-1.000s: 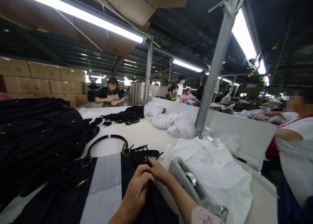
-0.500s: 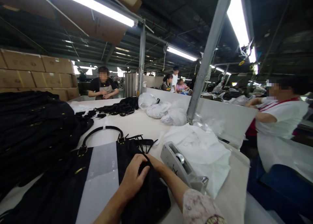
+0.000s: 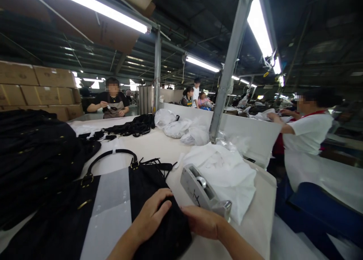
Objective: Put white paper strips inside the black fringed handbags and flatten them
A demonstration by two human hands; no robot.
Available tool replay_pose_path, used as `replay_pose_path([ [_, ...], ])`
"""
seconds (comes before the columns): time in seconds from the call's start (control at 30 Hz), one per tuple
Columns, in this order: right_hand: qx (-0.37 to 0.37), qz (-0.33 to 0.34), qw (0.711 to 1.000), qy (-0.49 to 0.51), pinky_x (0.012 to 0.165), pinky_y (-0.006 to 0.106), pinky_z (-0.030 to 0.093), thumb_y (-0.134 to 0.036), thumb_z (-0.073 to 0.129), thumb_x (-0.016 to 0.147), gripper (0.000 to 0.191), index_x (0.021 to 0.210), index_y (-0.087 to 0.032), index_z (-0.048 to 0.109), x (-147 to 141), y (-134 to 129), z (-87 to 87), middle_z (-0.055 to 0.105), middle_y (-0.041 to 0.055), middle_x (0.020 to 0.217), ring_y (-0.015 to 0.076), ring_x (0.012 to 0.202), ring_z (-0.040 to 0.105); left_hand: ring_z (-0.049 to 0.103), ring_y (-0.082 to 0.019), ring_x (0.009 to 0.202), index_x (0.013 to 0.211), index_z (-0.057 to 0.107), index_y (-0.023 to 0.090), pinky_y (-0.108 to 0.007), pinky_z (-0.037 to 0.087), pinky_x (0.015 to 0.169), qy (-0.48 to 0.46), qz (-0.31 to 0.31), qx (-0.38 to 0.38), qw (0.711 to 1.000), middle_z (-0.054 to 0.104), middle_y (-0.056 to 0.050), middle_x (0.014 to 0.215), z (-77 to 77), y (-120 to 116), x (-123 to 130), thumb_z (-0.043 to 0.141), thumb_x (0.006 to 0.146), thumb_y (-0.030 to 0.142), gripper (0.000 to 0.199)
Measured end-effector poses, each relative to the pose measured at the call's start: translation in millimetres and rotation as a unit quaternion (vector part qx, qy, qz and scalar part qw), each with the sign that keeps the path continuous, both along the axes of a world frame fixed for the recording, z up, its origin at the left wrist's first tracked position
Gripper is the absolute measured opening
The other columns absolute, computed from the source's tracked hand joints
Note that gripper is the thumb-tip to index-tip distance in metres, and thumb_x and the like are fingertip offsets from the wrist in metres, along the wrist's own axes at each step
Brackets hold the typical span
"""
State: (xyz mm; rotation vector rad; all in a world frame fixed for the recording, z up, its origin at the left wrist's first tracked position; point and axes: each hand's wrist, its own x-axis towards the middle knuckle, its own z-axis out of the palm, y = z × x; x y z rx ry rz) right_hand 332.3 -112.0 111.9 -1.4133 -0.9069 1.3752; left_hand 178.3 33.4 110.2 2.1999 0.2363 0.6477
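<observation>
On the white table [image 3: 159, 150], the black bag [image 3: 143, 184] is laid left of the tape dispenser [image 3: 195, 192]. It should be steadied evenly by left hand [image 3: 151, 214] and right hand [image 3: 203, 221] — fingertips partly hidden, grip cannot be told.

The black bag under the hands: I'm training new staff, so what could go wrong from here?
The right hand is close to the tape dispenser and might bump it. The loose straps at the top of the black bag could snag. The grey sheet on the bag may crease or slip if the fabric is pulled.
</observation>
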Motion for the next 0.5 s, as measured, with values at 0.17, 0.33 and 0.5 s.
replay_pose_path([
  [0.17,0.009,-0.005,0.998,0.058,0.083,0.034,0.048,-0.071,0.060,0.067,0.052,0.082,-0.020,0.063,4,1,-3.7,0.065,0.0067,0.086,0.0224,0.092,0.063,0.046,-0.025,0.133,0.132,0.058,0.025,-0.047,0.030,0.117,0.105,-0.036,0.055,0.992,0.054,-0.006,0.142,-0.6,-5,-6,0.048,0.095,0.034,0.040],
  [0.33,-0.074,-0.132,0.985,-0.088,0.047,0.023,0.039,-0.044,0.066,0.066,0.027,0.075,-0.021,0.056,10,7,-18.1,0.053,-0.0020,0.064,0.0144,0.057,0.055,0.045,-0.025,0.135,0.136,0.055,0.024,-0.046,0.032,0.116,0.099,-0.033,0.065,0.992,0.051,-0.008,0.145,-6.1,-2,-9,0.049,0.095,0.034,0.043],
  [0.5,-0.123,-0.091,0.984,-0.086,0.037,0.019,0.021,-0.033,0.068,0.064,0.016,0.068,-0.020,0.059,6,17,-9.0,0.051,-0.0034,0.053,0.0095,0.044,0.045,0.046,-0.025,0.134,0.136,0.055,0.025,-0.043,0.034,0.115,0.064,-0.034,0.048,0.996,0.051,-0.007,0.145,-6.3,2,-10,0.049,0.095,0.036,0.043],
])
